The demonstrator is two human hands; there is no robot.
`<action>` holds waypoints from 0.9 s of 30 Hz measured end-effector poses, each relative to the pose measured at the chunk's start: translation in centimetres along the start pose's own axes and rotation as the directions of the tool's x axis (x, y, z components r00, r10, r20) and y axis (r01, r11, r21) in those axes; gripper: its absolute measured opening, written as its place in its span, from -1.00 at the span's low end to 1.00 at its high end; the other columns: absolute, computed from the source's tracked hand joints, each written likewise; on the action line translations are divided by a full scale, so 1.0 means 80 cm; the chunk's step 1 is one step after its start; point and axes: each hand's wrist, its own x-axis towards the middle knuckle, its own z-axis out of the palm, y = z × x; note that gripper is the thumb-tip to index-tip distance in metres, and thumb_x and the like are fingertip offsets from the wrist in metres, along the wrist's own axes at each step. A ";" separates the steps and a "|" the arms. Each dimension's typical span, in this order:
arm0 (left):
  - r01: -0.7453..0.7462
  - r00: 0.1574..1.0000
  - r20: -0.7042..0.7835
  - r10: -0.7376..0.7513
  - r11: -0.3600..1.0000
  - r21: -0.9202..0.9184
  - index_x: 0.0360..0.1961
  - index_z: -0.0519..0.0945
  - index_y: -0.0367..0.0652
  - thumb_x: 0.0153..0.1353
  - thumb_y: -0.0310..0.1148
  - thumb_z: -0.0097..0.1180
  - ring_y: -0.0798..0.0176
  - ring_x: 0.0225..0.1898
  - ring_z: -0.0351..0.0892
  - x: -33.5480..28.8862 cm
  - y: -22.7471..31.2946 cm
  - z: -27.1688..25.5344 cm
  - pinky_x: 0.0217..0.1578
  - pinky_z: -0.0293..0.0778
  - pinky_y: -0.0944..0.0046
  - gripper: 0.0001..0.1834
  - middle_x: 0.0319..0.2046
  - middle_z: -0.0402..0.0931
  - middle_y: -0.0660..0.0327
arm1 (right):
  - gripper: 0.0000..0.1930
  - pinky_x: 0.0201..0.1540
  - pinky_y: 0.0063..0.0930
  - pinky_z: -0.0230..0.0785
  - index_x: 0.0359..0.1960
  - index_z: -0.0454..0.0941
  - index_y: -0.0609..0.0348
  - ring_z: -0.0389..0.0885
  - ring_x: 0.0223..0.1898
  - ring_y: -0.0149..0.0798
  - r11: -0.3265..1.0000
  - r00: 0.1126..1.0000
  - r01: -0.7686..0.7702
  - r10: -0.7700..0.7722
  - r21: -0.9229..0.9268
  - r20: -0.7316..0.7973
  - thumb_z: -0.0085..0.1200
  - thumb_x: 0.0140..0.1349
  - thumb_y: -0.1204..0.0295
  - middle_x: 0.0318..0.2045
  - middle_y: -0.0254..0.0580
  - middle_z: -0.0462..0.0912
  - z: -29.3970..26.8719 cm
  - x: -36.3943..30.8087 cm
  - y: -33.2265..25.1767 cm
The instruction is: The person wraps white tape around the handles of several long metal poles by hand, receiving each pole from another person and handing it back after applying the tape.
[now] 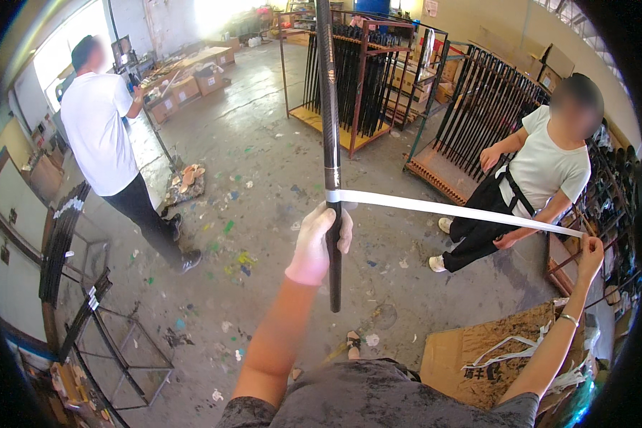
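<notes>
A long black pole [332, 135] stands almost upright in front of me, its top running out of view. My left hand [312, 246], in a pale glove, is closed round the pole near its lower end. Just above that hand a white strip of tape [449, 209] meets the pole and appears wrapped round it there. The strip stretches taut to the right, dropping slightly. Its far end is pinched in the bare fingers of my right hand [590, 257], with the arm held out to the side.
One person [103, 135] stands at left, facing away; another [549, 157] stands at right, close behind the strip. Racks of black poles [349, 85] fill the back. A cardboard sheet [478, 349] with white scraps lies low right. Metal frames [121, 357] stand lower left.
</notes>
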 end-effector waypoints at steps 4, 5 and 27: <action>-0.082 0.992 -0.077 0.101 0.974 0.212 -0.21 0.37 -0.19 0.29 -0.28 0.04 0.36 -0.60 0.37 0.002 -0.006 0.003 -0.57 0.31 0.37 -0.78 -0.53 0.37 0.27 | -0.66 -0.39 -0.52 0.26 -0.46 0.50 0.26 0.32 -0.51 -0.43 0.999 0.998 0.029 -0.030 -0.024 -0.048 0.19 0.24 0.20 -0.57 -0.35 0.44 -0.003 -0.008 0.013; -0.075 0.994 -0.058 0.092 0.966 0.249 -0.21 0.37 -0.19 0.30 -0.27 0.03 0.36 -0.58 0.37 0.001 -0.007 0.003 -0.56 0.32 0.37 -0.78 -0.52 0.37 0.27 | -0.67 -0.39 -0.52 0.26 -0.46 0.50 0.26 0.32 -0.51 -0.43 1.000 0.999 0.021 -0.022 -0.013 -0.045 0.19 0.24 0.21 -0.57 -0.35 0.45 -0.004 -0.010 0.015; 0.159 0.880 -0.467 0.084 0.874 0.458 -0.15 0.35 -0.12 0.33 -0.41 -0.05 0.45 -0.70 0.31 -0.007 -0.071 -0.093 -0.70 0.27 0.43 -0.88 -0.59 0.33 0.34 | -0.76 -0.43 -0.49 0.23 -0.50 0.47 0.29 0.33 -0.52 -0.44 0.991 0.931 -0.028 -0.021 0.128 0.364 0.24 0.10 0.38 -0.62 -0.33 0.43 0.031 -0.070 -0.054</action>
